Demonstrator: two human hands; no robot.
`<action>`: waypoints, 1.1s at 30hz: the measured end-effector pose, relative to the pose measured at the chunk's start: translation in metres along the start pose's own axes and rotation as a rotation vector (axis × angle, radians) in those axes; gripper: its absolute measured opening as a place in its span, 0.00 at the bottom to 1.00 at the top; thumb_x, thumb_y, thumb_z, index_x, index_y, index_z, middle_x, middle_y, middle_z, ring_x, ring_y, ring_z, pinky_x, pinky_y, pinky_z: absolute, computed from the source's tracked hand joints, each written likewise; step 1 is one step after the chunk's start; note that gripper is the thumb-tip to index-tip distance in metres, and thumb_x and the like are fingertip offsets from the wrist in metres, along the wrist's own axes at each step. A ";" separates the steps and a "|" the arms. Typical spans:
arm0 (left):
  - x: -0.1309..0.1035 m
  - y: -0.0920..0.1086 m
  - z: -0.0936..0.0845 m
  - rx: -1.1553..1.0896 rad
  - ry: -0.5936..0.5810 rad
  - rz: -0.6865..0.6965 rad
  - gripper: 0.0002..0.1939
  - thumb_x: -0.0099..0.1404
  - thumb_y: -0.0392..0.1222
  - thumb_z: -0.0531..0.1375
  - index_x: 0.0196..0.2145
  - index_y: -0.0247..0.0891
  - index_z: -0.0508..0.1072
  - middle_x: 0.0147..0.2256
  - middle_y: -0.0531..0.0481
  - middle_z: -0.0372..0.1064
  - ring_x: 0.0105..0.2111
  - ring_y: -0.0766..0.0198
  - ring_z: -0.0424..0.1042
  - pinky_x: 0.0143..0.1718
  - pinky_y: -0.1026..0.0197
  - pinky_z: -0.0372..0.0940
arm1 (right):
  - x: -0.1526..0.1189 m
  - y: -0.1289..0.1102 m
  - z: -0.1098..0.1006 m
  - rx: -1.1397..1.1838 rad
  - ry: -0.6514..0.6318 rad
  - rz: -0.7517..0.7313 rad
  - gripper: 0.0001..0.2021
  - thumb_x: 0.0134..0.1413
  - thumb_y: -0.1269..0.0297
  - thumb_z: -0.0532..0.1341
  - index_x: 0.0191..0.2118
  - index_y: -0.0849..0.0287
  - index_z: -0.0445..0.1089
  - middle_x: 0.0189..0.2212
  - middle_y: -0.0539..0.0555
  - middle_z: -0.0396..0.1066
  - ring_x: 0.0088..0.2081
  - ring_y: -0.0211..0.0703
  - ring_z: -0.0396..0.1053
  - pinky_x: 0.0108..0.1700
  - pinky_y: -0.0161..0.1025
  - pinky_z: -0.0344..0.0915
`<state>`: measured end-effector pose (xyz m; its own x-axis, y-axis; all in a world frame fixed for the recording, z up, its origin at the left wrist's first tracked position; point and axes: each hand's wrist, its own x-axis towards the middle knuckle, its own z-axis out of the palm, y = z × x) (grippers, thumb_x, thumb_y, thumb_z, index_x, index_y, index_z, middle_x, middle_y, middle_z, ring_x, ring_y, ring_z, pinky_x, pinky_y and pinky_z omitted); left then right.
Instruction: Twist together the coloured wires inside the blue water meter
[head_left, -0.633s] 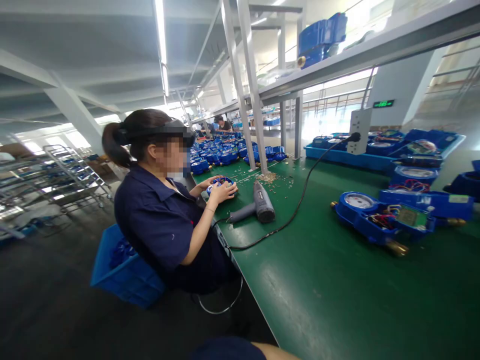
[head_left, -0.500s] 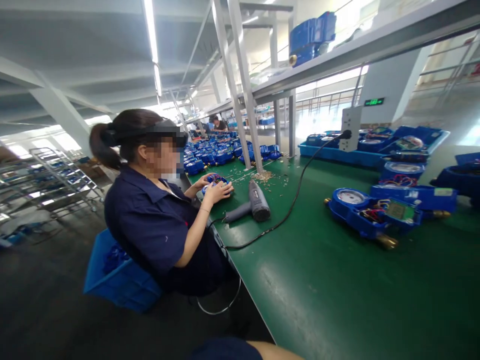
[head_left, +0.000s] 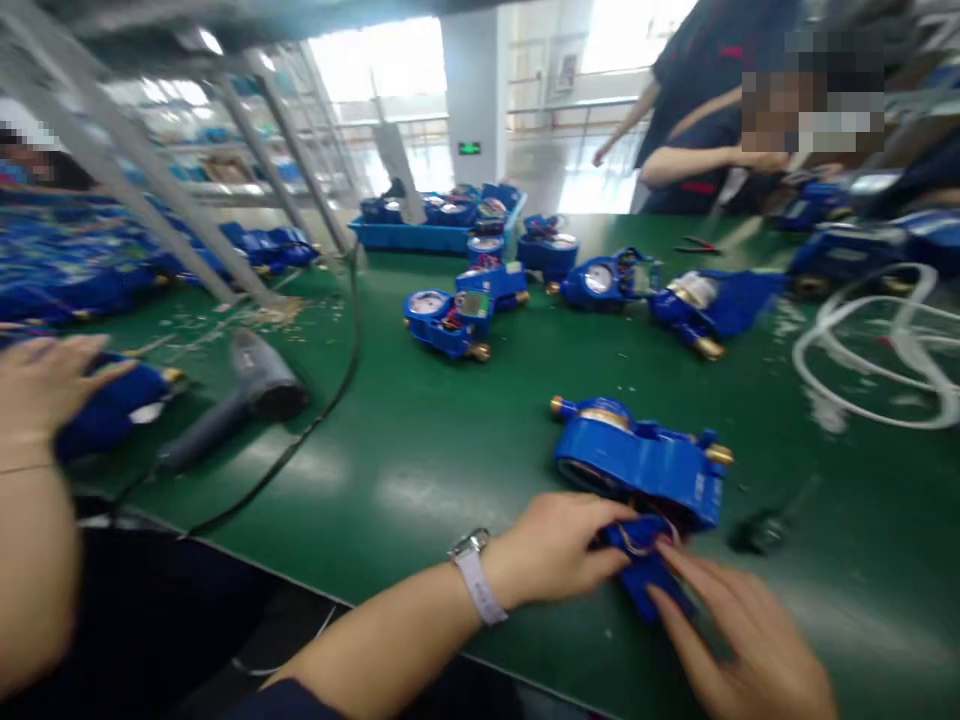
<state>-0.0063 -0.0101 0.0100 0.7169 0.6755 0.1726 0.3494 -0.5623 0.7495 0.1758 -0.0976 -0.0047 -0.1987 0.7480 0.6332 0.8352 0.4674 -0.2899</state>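
Green desk [head_left: 420, 470] seen from above and slightly blurred. Near the front edge, left hand [head_left: 559, 550], with a watch [head_left: 474, 572] on its wrist, pinching a small blue cover piece [head_left: 646, 575] between thumb and fingers. Right hand [head_left: 739, 640] just beside it, fingers stretched out and touching the same blue cover piece from the right, not closed around it. Directly behind both hands, touching the cover piece, a blue water meter [head_left: 637, 455] lying on the desk with brass fittings at each end. To its right, a small dark object [head_left: 765, 525], too blurred to identify. Farther back, several more blue meters [head_left: 454, 320] scattered across the middle of the desk, some with round dials facing up, and a blue tray [head_left: 420, 236] holding others near the far edge. Right of centre, a loose coil of white tubing [head_left: 877, 360]. On the left, a grey heat gun [head_left: 240, 395] lying on its side with a black cord [head_left: 330, 400] trailing across the desk. At the far left edge, a co-worker's hand [head_left: 49, 375] resting on another blue meter [head_left: 112, 405], forearm in the foreground. At the top right, other people in dark blue clothing standing behind the desk.
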 end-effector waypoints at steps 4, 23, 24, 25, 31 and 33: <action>0.000 -0.005 0.002 -0.082 0.015 -0.029 0.18 0.65 0.39 0.60 0.52 0.37 0.71 0.48 0.45 0.74 0.46 0.57 0.75 0.50 0.55 0.69 | -0.004 -0.006 -0.009 -0.083 -0.040 0.067 0.12 0.65 0.67 0.57 0.52 0.63 0.67 0.41 0.59 0.69 0.40 0.46 0.68 0.43 0.43 0.65; 0.001 -0.009 0.008 0.021 0.018 0.094 0.14 0.66 0.36 0.57 0.48 0.36 0.72 0.43 0.44 0.75 0.43 0.57 0.73 0.48 0.53 0.69 | 0.024 0.001 0.001 -0.051 -0.068 0.001 0.08 0.67 0.72 0.53 0.40 0.63 0.70 0.41 0.56 0.71 0.39 0.40 0.70 0.41 0.34 0.66; 0.002 -0.009 0.009 0.024 0.019 0.091 0.12 0.65 0.36 0.57 0.47 0.36 0.73 0.42 0.44 0.74 0.42 0.57 0.73 0.47 0.54 0.69 | 0.025 0.002 0.002 -0.014 -0.065 0.014 0.08 0.67 0.72 0.54 0.41 0.63 0.70 0.41 0.56 0.71 0.39 0.40 0.71 0.42 0.34 0.66; 0.002 -0.009 0.009 0.027 0.021 0.086 0.11 0.65 0.35 0.58 0.45 0.36 0.73 0.41 0.45 0.74 0.41 0.57 0.73 0.46 0.54 0.69 | 0.025 0.002 0.003 0.015 -0.059 0.028 0.07 0.67 0.72 0.54 0.41 0.63 0.69 0.40 0.55 0.72 0.40 0.40 0.71 0.43 0.34 0.66; 0.001 -0.008 0.012 0.036 0.077 0.078 0.09 0.64 0.35 0.59 0.42 0.37 0.74 0.40 0.46 0.74 0.40 0.59 0.72 0.44 0.56 0.69 | 0.026 0.003 0.009 0.065 -0.026 0.075 0.05 0.66 0.72 0.56 0.42 0.61 0.68 0.39 0.54 0.72 0.39 0.39 0.72 0.42 0.34 0.67; 0.001 -0.007 0.012 0.067 0.131 0.089 0.07 0.64 0.37 0.60 0.40 0.37 0.75 0.39 0.46 0.73 0.39 0.59 0.72 0.42 0.57 0.69 | 0.025 0.003 0.010 0.085 -0.028 0.079 0.05 0.66 0.72 0.56 0.42 0.61 0.68 0.39 0.54 0.72 0.40 0.39 0.72 0.43 0.35 0.67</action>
<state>-0.0003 -0.0110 -0.0031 0.6634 0.6756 0.3216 0.3305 -0.6502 0.6841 0.1681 -0.0730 0.0033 -0.1488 0.7964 0.5862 0.8027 0.4434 -0.3987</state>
